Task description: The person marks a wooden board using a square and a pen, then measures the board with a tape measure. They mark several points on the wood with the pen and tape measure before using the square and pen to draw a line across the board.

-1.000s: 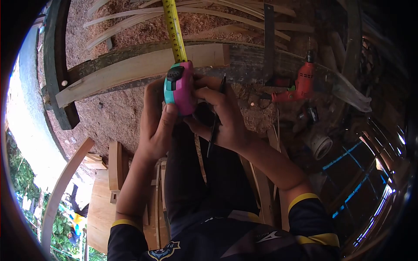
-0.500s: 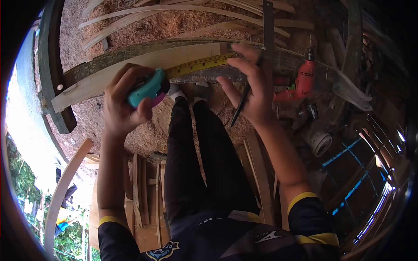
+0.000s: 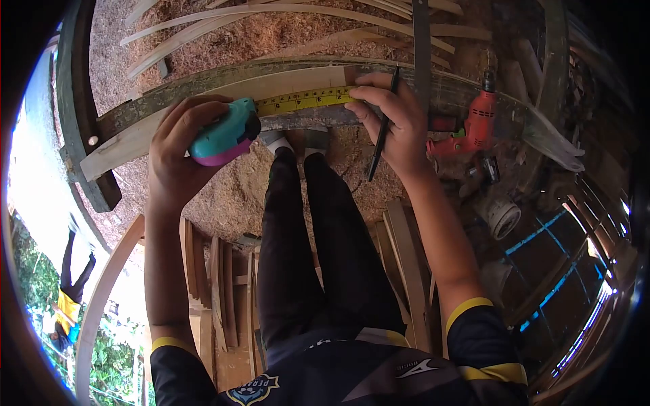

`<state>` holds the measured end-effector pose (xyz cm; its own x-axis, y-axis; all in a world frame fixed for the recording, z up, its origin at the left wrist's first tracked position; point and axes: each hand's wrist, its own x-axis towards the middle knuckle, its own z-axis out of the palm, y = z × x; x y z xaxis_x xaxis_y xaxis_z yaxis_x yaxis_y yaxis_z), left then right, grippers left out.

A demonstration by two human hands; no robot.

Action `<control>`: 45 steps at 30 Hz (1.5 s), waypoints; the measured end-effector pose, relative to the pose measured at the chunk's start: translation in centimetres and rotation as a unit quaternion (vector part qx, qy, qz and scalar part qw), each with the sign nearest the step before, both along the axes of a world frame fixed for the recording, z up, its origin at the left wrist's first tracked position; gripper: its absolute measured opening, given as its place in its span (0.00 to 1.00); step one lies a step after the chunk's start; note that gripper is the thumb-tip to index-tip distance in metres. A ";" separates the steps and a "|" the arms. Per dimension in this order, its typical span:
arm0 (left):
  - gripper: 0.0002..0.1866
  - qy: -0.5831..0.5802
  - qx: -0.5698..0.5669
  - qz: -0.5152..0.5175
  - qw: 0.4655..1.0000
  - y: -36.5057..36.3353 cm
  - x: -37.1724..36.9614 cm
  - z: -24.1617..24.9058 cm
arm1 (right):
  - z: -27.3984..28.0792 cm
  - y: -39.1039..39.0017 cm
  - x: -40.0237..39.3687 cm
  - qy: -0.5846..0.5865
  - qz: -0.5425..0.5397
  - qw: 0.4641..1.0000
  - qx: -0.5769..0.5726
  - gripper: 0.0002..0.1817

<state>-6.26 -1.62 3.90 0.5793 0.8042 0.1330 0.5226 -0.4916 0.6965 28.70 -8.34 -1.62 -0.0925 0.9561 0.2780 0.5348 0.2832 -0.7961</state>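
Observation:
My left hand (image 3: 179,145) is wrapped around a teal and purple tape measure (image 3: 220,135). Its yellow blade (image 3: 305,100) is pulled out to the right along a pale, slightly curved wooden board (image 3: 237,89). At the blade's far end, the thumb and forefinger of my right hand (image 3: 399,128) pinch its tip close to the board's right end. A slim black pencil (image 3: 383,139) is tucked between the fingers of that same hand, slanting downward. The board lies along a rough wooden beam (image 3: 169,86).
A red power drill (image 3: 474,125) lies to the right, near a metal straightedge (image 3: 421,51) and a clear plastic bag (image 3: 552,145). Thin curved strips (image 3: 271,12) rest on shavings beyond the beam. Planks (image 3: 406,257) stand around my legs. Another person (image 3: 70,298) is outside, lower left.
My right fingers have closed in on the blade's tip, and the pencil has turned more upright. My left hand and the tape case have shifted slightly left and up. The blade looks straighter along the board.

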 end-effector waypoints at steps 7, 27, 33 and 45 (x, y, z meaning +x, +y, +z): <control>0.39 0.011 0.066 -0.066 0.996 1.5 0.0 -1.3 | 0.3 -0.3 0.7 0.017 -0.005 0.999 -0.034 0.14; 0.38 -0.067 0.003 -0.064 0.996 1.6 1.7 -3.2 | -0.6 -0.4 2.8 0.015 -0.007 1.000 -0.011 0.12; 0.38 -0.075 -0.007 -0.064 0.995 1.5 3.1 -3.1 | -0.6 -0.6 3.9 0.004 -0.014 1.000 -0.016 0.11; 0.36 -0.104 -0.022 -0.057 0.993 1.5 4.1 -3.2 | -0.5 -0.7 4.0 -0.009 -0.017 1.000 -0.024 0.13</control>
<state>-2.18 -0.09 0.69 0.6306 0.7424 0.2261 0.3076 -0.5065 0.8055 32.71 -9.05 -2.14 -0.0653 0.9711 0.2297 0.5577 0.2264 -0.7986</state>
